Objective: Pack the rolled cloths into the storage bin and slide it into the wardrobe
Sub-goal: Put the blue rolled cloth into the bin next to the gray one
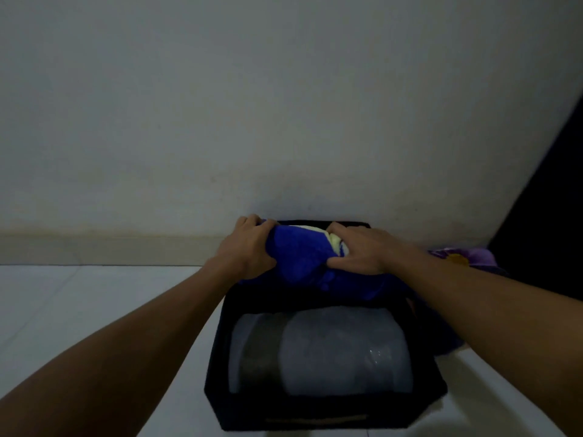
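A black fabric storage bin (217, 367) stands on the pale floor against the wall. Its near side has a clear window, through which a pale grey roll (340, 351) and a darker grey roll (258, 351) show. Over the bin's top lies a blue rolled cloth (299, 257) with a pale yellow part at its far right end. My left hand (249, 247) grips the cloth's left end and my right hand (359, 250) presses on its right end. The cloth sits at the bin's rim; how deep it reaches is hidden.
A white wall (284, 105) with a low skirting board (94, 247) rises right behind the bin. A purple cloth with a yellow patch (460, 257) lies on the floor at the right. A dark upright surface (549, 216) fills the right edge. Pale floor (79, 310) spreads to the left.
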